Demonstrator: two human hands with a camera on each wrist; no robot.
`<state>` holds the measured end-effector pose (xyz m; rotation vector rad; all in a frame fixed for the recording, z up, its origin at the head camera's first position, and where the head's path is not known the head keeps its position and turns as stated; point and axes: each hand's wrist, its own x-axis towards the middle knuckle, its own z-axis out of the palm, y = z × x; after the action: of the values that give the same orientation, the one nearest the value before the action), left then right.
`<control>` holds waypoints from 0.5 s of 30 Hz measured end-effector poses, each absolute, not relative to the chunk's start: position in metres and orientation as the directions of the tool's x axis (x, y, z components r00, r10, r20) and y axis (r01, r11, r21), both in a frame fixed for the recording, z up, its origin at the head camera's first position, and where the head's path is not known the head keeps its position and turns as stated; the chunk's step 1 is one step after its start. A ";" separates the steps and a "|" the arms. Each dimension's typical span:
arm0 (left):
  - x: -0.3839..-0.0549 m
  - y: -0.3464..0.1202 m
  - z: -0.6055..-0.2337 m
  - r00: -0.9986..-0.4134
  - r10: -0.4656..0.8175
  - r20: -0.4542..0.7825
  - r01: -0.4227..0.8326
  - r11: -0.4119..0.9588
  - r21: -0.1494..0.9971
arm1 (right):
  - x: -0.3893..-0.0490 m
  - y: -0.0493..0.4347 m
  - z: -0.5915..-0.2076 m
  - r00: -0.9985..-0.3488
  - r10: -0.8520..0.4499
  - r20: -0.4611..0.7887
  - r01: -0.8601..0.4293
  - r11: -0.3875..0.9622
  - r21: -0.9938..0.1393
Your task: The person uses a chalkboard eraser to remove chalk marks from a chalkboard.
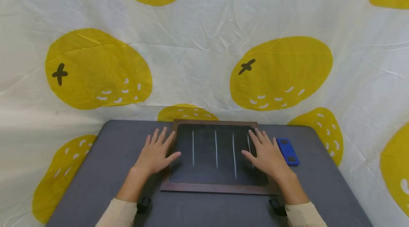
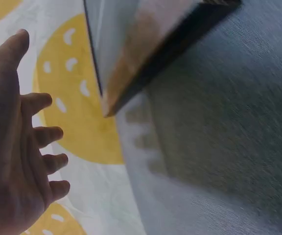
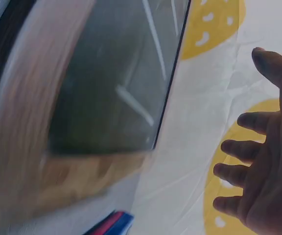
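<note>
A small chalkboard (image 1: 204,174) in a brown wooden frame lies on the grey table, with several white chalk lines drawn upright across it. My left hand (image 1: 155,154) spreads its fingers over the board's left edge and holds nothing. Over the right edge hovers my right hand (image 1: 266,154), fingers spread and thumb out, overlapping the rightmost chalk line. Both wrist views show a gap between the hand and the frame: the left hand (image 2: 18,142) stands off the frame's corner, and the right hand (image 3: 266,152) is likewise apart from the board (image 3: 106,88).
Just right of the right hand lies a blue block-shaped eraser (image 1: 288,151) with dark patches on the grey table (image 1: 204,209). A white cloth (image 1: 191,70) printed with yellow fruit hangs behind the table and at its sides.
</note>
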<state>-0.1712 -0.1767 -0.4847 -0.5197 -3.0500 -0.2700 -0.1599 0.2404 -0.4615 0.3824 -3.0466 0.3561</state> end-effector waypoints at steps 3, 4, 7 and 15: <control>-0.174 -0.182 -0.491 -0.940 0.334 0.072 0.342 0.925 0.167 | -0.161 0.252 -0.464 -0.968 -0.235 0.086 -0.249 0.938 -0.239; -0.175 -0.184 -0.493 -0.938 0.338 0.074 0.346 0.924 0.166 | -0.162 0.256 -0.465 -0.968 -0.234 0.090 -0.249 0.937 -0.246; -0.177 -0.188 -0.499 -0.933 0.353 0.074 0.361 0.917 0.172 | -0.161 0.269 -0.470 -0.967 -0.230 0.107 -0.250 0.933 -0.257; -0.184 -0.196 -0.509 -0.918 0.391 0.070 0.397 0.901 0.175 | -0.162 0.310 -0.482 -0.947 -0.205 0.247 -0.260 0.940 -0.219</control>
<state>-0.1841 -0.1960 -0.5091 -0.6285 -3.0303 -0.2896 -0.1621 0.3104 -0.4823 0.3488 -2.8745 0.3688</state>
